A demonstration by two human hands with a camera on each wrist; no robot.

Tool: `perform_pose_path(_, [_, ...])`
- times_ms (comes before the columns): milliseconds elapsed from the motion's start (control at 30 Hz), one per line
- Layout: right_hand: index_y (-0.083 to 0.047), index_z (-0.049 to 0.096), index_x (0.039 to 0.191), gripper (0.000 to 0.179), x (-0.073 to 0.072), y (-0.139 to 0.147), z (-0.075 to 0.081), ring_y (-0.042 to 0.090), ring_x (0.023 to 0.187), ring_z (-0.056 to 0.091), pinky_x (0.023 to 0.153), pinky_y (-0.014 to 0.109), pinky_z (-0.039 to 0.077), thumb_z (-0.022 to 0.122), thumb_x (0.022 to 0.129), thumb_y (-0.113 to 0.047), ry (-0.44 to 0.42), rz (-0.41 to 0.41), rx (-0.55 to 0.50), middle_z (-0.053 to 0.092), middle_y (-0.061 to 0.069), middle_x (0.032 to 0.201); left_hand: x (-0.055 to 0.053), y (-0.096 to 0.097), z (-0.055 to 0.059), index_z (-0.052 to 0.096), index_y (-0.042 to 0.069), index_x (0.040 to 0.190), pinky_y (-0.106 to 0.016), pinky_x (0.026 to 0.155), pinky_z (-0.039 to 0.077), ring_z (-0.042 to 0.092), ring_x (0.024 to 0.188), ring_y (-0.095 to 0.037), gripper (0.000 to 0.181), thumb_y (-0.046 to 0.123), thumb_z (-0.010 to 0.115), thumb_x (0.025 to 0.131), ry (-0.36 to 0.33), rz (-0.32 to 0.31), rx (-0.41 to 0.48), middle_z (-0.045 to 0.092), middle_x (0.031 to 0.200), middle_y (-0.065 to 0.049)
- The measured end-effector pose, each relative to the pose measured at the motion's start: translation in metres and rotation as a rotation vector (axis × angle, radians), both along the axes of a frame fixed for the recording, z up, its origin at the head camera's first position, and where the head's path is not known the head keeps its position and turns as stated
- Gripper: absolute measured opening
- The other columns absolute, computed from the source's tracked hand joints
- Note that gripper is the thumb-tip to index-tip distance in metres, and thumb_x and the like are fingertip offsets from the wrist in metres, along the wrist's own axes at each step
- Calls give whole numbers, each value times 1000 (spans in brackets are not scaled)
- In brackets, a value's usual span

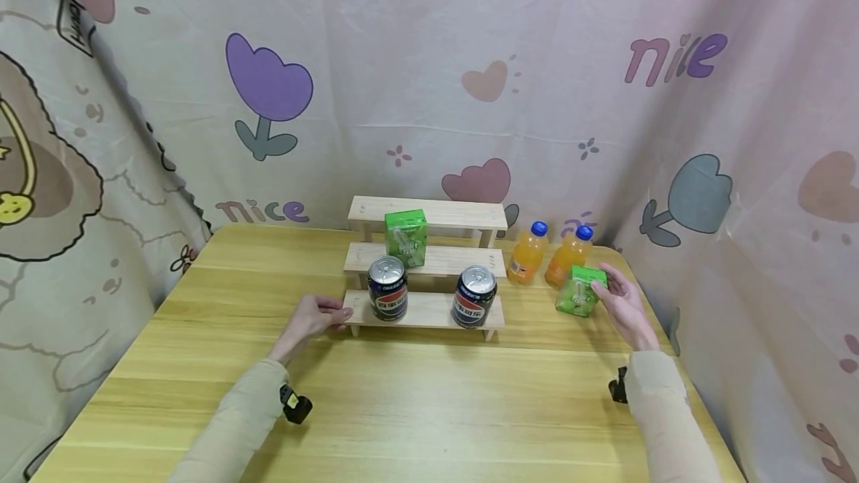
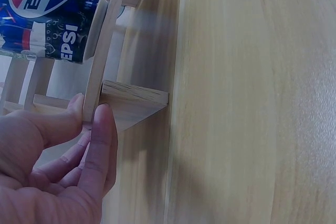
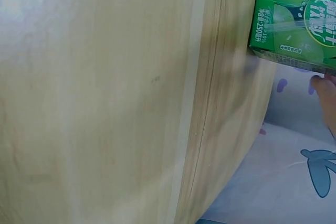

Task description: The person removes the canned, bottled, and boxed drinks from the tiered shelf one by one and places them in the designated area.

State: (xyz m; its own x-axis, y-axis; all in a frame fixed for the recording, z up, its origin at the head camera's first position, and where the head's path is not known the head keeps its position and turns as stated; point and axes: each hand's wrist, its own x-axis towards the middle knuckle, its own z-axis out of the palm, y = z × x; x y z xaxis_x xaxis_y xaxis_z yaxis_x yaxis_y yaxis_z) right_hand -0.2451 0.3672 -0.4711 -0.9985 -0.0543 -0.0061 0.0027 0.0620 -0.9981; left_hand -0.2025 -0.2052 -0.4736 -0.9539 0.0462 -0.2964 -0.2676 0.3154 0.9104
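My left hand [image 1: 310, 323] pinches the left end of the lowest step of a three-tier wooden display rack [image 1: 429, 311]. In the left wrist view, the thumb and fingers press either side of that board's end [image 2: 94, 93]. My right hand [image 1: 625, 310] holds a green juice box [image 1: 579, 294] by its right side, right of the rack; the right wrist view shows only part of this hand. Two dark blue Pepsi cans, left [image 1: 387, 297] and right [image 1: 472, 302], stand on the lowest step. Another green juice box [image 1: 406, 238] stands on the middle step.
Two orange drink bottles with blue caps, one nearer the rack [image 1: 526, 256] and one farther right [image 1: 566, 263], stand behind the held box. Everything rests on a wooden table [image 1: 429, 408]. A patterned cloth [image 1: 403, 80] hangs behind and along the sides.
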Motion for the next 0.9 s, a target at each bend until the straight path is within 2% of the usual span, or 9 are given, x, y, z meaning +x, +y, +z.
perform_pose_path(133, [-4, 9, 161, 76, -1, -2, 4, 1, 131, 36, 110, 6, 36, 57, 104, -19, -4, -48, 19, 40, -10, 145, 0, 0, 0, 55, -18, 126, -37, 83, 66, 73, 78, -17, 43, 7, 69, 94, -3, 3, -1, 70, 110, -31])
perform_pose_path(200, [-4, 15, 160, 75, -1, -5, 6, -6, 119, 39, 106, 7, 37, 60, 102, -19, 22, -103, 47, 46, -17, 133, 0, 1, 0, 55, -18, 126, -37, 84, 66, 73, 78, -16, 43, 7, 69, 94, -4, 4, 3, 70, 111, -31])
perform_pose_path(267, [-6, 21, 159, 74, -2, -9, 10, -4, 120, 40, 115, 13, 33, 63, 101, -20, 45, -162, 92, 49, -18, 127, -1, 1, -1, 54, -18, 126, -37, 84, 66, 72, 77, -15, 43, 6, 69, 94, -9, 8, 11, 70, 111, -31])
perform_pose_path(400, [-8, 31, 157, 70, -5, -19, 19, 8, 129, 42, 131, 32, 23, 67, 98, -21, 87, -269, 139, 51, -14, 128, -1, 2, -1, 54, -19, 127, -36, 84, 66, 71, 76, -12, 42, 5, 68, 95, -14, 14, 23, 70, 110, -30])
perform_pose_path(533, [-11, 36, 155, 67, -7, -31, 31, 21, 139, 40, 132, 41, 22, 68, 97, -23, 127, -331, 160, 52, -3, 140, -1, 2, 0, 54, -19, 126, -36, 85, 66, 70, 75, -11, 41, 4, 68, 95, -16, 17, 24, 71, 109, -29])
perform_pose_path(633, [-10, 39, 153, 64, -7, -42, 42, 24, 141, 40, 131, 44, 24, 68, 97, -23, 151, -349, 148, 52, 1, 144, -1, 2, 0, 54, -19, 126, -36, 85, 66, 70, 75, -11, 41, 4, 67, 95, -13, 14, 25, 71, 108, -29])
perform_pose_path(733, [-9, 41, 151, 61, -7, -53, 54, 21, 137, 43, 129, 44, 28, 66, 98, -25, 153, -351, 142, 55, -4, 138, -1, 2, 0, 54, -19, 125, -36, 84, 66, 71, 76, -12, 41, 5, 68, 95, -7, 8, 20, 71, 108, -30])
perform_pose_path(800, [-8, 41, 151, 61, -5, -60, 62, 16, 132, 46, 126, 42, 33, 66, 99, -26, 150, -342, 156, 55, -8, 132, -1, 2, 0, 55, -19, 125, -36, 83, 66, 71, 76, -12, 41, 5, 68, 95, -6, 10, 18, 71, 108, -30])
perform_pose_path(900, [-7, 40, 151, 60, -3, -71, 74, 7, 123, 48, 120, 30, 40, 64, 100, -27, 147, -308, 202, 54, -10, 127, -1, 1, 0, 54, -19, 125, -36, 83, 66, 72, 76, -13, 41, 5, 68, 95, -5, 7, 14, 71, 108, -30])
